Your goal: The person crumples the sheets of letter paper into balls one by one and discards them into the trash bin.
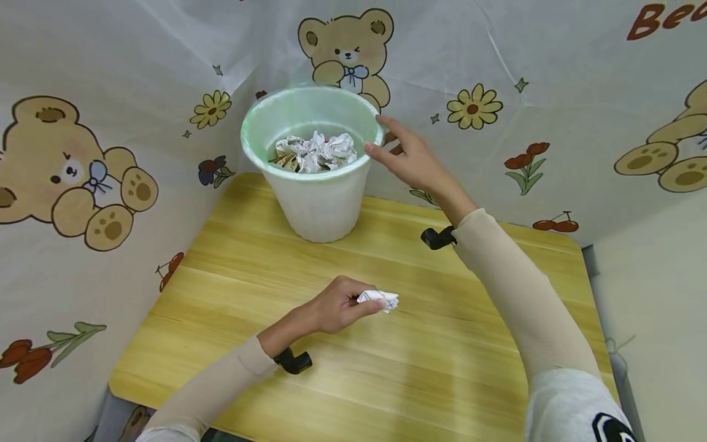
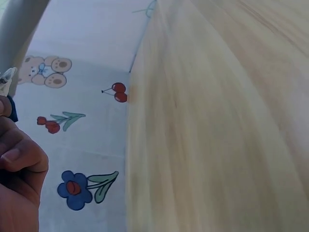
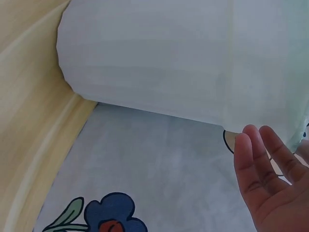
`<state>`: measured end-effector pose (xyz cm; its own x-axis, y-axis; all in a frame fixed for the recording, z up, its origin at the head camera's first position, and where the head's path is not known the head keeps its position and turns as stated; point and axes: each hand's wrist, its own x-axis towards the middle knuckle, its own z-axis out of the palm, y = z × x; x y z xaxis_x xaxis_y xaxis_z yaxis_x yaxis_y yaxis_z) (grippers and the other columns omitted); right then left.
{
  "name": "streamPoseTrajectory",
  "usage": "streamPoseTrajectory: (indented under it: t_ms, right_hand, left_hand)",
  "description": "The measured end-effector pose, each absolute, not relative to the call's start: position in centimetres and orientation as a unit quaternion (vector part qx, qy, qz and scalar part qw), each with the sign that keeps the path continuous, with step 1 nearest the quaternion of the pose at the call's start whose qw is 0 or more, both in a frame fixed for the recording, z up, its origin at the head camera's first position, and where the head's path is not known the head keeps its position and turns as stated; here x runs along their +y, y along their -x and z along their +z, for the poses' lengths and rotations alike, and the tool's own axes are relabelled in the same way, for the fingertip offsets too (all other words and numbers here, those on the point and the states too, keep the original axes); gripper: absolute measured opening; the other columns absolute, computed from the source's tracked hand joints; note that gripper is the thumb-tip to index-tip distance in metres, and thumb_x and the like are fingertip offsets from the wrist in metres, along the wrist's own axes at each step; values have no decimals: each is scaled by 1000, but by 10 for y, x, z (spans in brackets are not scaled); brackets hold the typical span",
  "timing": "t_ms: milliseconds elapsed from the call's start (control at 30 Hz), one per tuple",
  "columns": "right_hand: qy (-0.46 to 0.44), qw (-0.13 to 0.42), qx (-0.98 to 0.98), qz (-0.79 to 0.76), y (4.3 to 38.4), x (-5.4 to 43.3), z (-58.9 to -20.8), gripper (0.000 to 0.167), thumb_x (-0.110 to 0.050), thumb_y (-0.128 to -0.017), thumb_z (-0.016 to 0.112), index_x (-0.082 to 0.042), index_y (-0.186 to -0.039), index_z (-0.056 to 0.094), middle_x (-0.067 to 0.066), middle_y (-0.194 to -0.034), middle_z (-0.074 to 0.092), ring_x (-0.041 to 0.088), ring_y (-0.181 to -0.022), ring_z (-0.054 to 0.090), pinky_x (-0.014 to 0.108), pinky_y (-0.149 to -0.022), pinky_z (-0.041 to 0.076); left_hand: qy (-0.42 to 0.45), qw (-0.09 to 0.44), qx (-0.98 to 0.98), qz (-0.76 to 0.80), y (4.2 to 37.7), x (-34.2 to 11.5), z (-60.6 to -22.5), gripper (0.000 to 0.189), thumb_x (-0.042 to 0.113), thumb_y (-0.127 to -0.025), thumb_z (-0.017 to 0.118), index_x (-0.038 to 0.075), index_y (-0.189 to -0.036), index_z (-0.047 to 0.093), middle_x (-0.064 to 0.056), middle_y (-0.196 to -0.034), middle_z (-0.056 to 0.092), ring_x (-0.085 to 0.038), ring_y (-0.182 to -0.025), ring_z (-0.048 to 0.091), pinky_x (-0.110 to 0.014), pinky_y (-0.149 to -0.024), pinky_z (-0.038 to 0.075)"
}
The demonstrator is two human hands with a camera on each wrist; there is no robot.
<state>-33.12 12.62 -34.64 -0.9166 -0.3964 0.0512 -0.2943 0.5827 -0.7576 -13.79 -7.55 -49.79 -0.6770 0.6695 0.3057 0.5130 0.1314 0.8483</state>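
My left hand point(image 1: 339, 307) pinches a crumpled white piece of paper point(image 1: 386, 301) between thumb and fingers, above the front middle of the table. In the left wrist view only part of this hand point(image 2: 19, 164) shows, at the left edge. At the back left stands a white trash bin point(image 1: 320, 212) with a pale green liner over its rim. Inside it lie several crumpled papers point(image 1: 317, 150), white and brownish. My right hand point(image 1: 411, 159) is at the bin's right rim, thumb and index fingertips right at the edge. Its fingers point(image 3: 253, 154) look fairly straight beside the bin's wall.
The wood-grain table point(image 1: 221, 301) has rounded corners and reaches back to a cloth backdrop point(image 1: 431, 37) printed with bears, flowers and cherries. Black wrist mounts point(image 1: 295, 362) sit on both forearms. A pale panel point(image 1: 657, 288) stands beyond the table's right edge.
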Motion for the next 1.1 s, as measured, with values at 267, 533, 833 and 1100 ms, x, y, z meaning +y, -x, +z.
streamPoseTrajectory:
  t_ms: [267,533,833,1100]
  right_hand:
    - [197,48,881,-427,329,127,-350,82,-62,-103,61,-31,-171,28,11,-140,60,29,-111,66,39,-86,60]
    - [199,50,879,-431,328,124,-353,84,-64,-102,61,-31,-172,27,11,-140,62,27,-106,66,40,-87,61]
    - [196,49,879,-431,327,126,-355,82,-64,-102,61,-33,-171,28,14,-138,63,28,-105,68,40,-85,60]
    - [192,52,878,-435,328,126,-353,81,-63,-103,61,-37,-171,27,14,-138,63,29,-105,68,42,-87,60]
  left_hand:
    - [-428,-59,784,446,176,-105,-428,23,29,-105,68,14,-88,75,6,-68,66,2,-58,49,-16,-52,42]
    - [-374,-216,866,253,240,-150,-310,33,34,-105,68,12,-80,69,0,-64,62,-14,-58,53,-30,-60,41]
    - [-243,-99,960,100,309,-182,-286,53,53,-109,49,16,-72,54,-4,-65,51,-25,-69,53,-40,-67,41]
    - [-224,-55,973,24,329,-184,-288,62,67,-108,37,13,-92,65,-11,-83,66,-32,-82,62,-51,-71,50]
